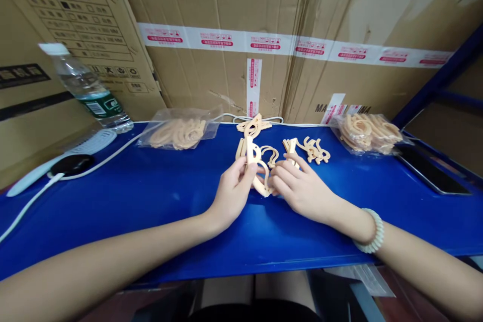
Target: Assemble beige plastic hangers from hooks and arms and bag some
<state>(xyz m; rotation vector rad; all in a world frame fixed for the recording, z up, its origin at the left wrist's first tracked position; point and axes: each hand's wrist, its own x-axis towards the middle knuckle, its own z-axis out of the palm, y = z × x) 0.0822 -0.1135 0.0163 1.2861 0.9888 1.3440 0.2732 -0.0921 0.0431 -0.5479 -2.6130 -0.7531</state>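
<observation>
My left hand [233, 192] is closed around a beige piece with a straight bar and a curved loop [260, 185], held upright above the table's front half. On the loop's right side, the curled fingers of my right hand [298, 186] meet its lower end; the right thumb and fingertips are partly hidden. Just beyond my hands lie a thin curved beige part [270, 152] and some straight beige parts [290, 146]. Small S-shaped beige parts [316, 151] are heaped to the right of these. Farther back rests a pile of flat beige parts [254, 126].
Clear bags of beige parts stand at the back left [177, 133] and back right [368, 133] of the blue table [158, 211]. At left are a water bottle [94, 93], a pale hairbrush [88, 145] and a black round device [71, 164] with a cable. A phone [433, 168] lies right.
</observation>
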